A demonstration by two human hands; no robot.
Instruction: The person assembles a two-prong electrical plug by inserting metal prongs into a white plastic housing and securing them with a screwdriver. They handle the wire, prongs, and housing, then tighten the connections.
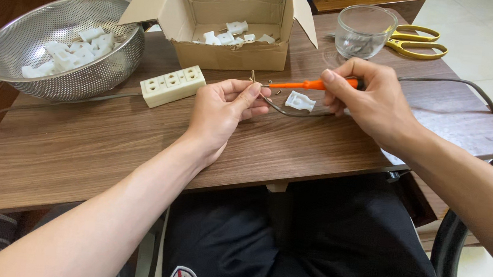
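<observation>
My left hand (223,108) pinches the end of a grey cable (442,81) with small brass plug prongs (253,77) sticking up between thumb and forefinger. An orange screwdriver (307,84) is gripped in my right hand (368,101), its tip pointing left at the prongs. A white plug cover (300,101) lies on the wooden table (79,147) just beneath the screwdriver. The cable runs right, behind my right hand, and curves off the table's edge.
A cream power strip (172,84) lies left of my hand. A metal colander (59,42) holds several white plug parts, as does an open cardboard box (232,24). A glass bowl (364,30) and yellow scissors (418,43) sit at the back right.
</observation>
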